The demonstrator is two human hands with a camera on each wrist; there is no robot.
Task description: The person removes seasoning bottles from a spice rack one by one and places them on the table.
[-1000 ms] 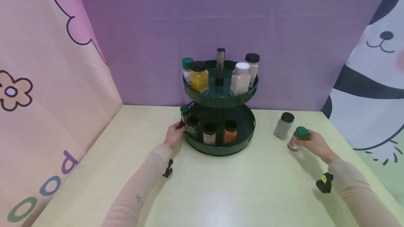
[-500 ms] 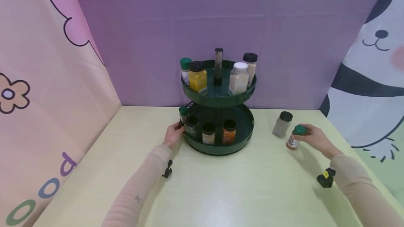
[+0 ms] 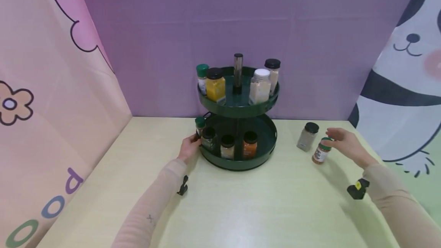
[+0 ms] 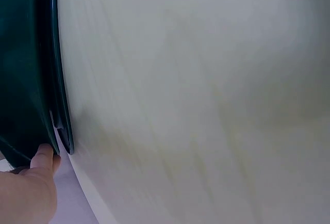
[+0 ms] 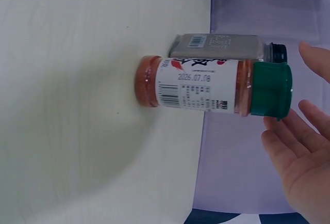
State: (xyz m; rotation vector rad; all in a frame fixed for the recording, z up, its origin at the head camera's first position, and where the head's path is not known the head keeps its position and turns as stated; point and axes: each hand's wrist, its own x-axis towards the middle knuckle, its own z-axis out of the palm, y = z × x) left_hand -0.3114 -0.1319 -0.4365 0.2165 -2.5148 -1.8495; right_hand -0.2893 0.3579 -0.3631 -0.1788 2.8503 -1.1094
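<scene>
Left hand grips 2-tier rack, right beside jar.

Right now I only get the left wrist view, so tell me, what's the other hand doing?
Observer: The right hand is open at the lid end of a green-capped jar, its fingers not curled round it.
Operator: Okay, is anything standing next to that jar?
Observer: Yes, a black-capped jar stands on the table beside it, on the side nearer the two-tier rack.
</scene>
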